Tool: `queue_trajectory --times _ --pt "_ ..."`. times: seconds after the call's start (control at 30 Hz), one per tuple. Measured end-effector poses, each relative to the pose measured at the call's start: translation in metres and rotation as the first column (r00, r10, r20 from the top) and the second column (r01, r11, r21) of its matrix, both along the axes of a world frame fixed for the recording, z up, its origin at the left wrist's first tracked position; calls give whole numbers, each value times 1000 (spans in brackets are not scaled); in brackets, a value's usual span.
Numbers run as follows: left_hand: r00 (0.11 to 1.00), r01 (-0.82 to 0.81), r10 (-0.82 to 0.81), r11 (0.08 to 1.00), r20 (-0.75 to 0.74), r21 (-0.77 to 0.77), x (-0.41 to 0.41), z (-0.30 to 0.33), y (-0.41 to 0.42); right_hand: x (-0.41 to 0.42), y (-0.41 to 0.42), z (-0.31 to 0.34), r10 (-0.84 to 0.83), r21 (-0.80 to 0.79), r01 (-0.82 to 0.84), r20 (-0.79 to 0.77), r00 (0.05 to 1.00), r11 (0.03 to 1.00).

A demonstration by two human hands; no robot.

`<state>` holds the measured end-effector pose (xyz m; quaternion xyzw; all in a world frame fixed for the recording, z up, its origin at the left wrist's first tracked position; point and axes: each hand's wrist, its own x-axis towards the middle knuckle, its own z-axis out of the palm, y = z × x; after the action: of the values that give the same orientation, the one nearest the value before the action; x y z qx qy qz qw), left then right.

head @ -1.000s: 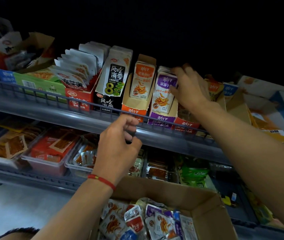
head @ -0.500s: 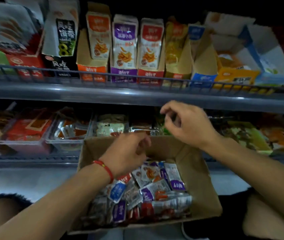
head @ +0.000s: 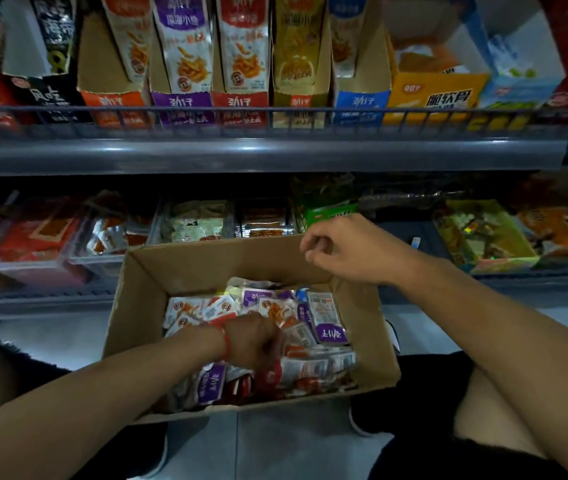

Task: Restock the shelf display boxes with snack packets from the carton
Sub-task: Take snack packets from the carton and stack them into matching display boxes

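Head view: I am looking down into one open cardboard carton sitting on the floor against the front edge of the lower shelf. A heap of small snack packets is filling its bottom, purple, orange-red and white ones mixed; they are overlapping too much for me to count. My left hand, wearing one red string bracelet, is reaching down into the middle of the heap with its fingers curled among the packets; I cannot tell whether they are gripping one. My right hand is hovering over the carton's far right corner, fingers curled loosely inward and holding nothing that I can see.

On the upper shelf, behind the wire rail along its front edge, I am counting five upright display boxes of the same brand standing side by side: orange, purple, red, yellow and blue. Tall packets are standing in each. One yellow box is sitting just to their right. Below, clear trays of packets are lining the lower shelf.
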<state>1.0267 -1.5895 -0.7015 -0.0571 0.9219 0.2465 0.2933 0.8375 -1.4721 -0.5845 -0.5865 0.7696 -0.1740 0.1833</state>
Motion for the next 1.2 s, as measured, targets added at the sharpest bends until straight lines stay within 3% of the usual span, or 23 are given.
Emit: queue_trajectory --times 0.1,0.13,0.2,0.27,0.33,0.4,0.43,0.5,0.6,0.67,0.73,0.83,0.93,1.0,1.1,1.2 --pt "950 -311 310 914 48 260 -7 40 -18 1 5 1 41 76 -46 58 997 996" --pt "896 -432 438 824 73 366 -6 54 -25 2 6 2 54 103 -61 65 996 993" --pt "720 -617 679 530 144 582 -3 82 -31 4 7 7 74 139 -88 98 992 986" --pt "547 -645 805 230 230 729 1 103 -29 11 8 13 88 157 -120 198 976 980" --pt "439 -610 835 7 331 792 1 120 -23 22 7 18 105 129 -141 254 962 982" --pt "394 -569 815 -147 425 809 2 134 -19 32 3 18 136 28 -143 177 975 989" --pt "405 -544 805 -169 434 822 3 140 -19 36 0 19 131 -43 -126 158 979 991" --pt "417 -536 839 -84 350 840 5 150 -20 36 -4 26 56 -171 -13 253 966 985" --pt "319 -541 947 214 -37 813 7 154 -20 31 -5 42 -87 -233 245 534 841 941" --pt "359 -538 897 424 -256 728 9 149 -24 28 -4 48 -111 -201 298 626 772 933" --pt "433 -539 840 532 -327 653 12 145 -29 27 -5 49 -116 -174 296 650 751 939" --pt "428 -536 799 600 -421 594 16 149 -34 25 -9 52 -124 -204 296 592 797 933" --pt "406 -523 748 661 -525 538 20 159 -39 22 -16 71 -145 -269 238 323 935 933" --pt "380 -492 735 674 -561 550 22 165 -46 21 -23 94 -119 -245 168 203 972 955" --pt "284 -425 747 660 -601 620 24 175 -55 20 -39 131 -57 -192 64 45 997 979" --pt "133 -465 752 623 -646 629 26 178 -68 11 -62 169 -63 -298 13 -160 985 955"
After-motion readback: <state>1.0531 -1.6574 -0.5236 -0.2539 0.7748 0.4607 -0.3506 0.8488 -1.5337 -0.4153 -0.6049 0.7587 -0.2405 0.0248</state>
